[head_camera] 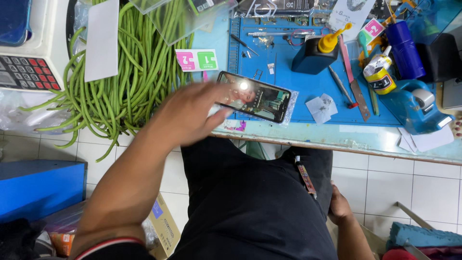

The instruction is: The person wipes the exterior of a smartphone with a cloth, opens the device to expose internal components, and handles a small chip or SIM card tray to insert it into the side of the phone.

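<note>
1. White floor tiles (414, 188) show below the edge of a workbench (365, 144) topped with a blue work mat (308, 86); the person's dark trousers fill the lower middle of the view.
2. The left hand (192, 113) reaches out over the bench edge, fingers loosely spread and somewhat blurred. Its fingertips lie at the left end of a smartphone (257, 98); whether they touch the screen or hover just above it cannot be told.
3. That smartphone lies flat at a slight slant near the front edge of the mat, on a clear plastic wrapper, its glossy screen mirroring a bright lamp and the room.
4. The right hand (339, 207) hangs low beside the right thigh, well apart from the bench. It looks loosely curled, but it is partly hidden, so its grip cannot be told.
5. A large heap of green long beans (130, 72) covers the left part of the bench, just beside the left hand, with a white card (102, 38) lying on top.
6. A weighing scale with a red and grey keypad (26, 72) stands at the far left.
7. Near the phone lie a pink and green wipe packet (196, 60) and small white paper scraps (321, 106).
8. Farther back stand a dark bottle with a yellow nozzle (315, 53), a blue can (403, 48) and a yellow glue tube (380, 74); a blue tape dispenser (414, 103) sits at the right.
9. A blue box (38, 185) rests on the floor at lower left.
</note>
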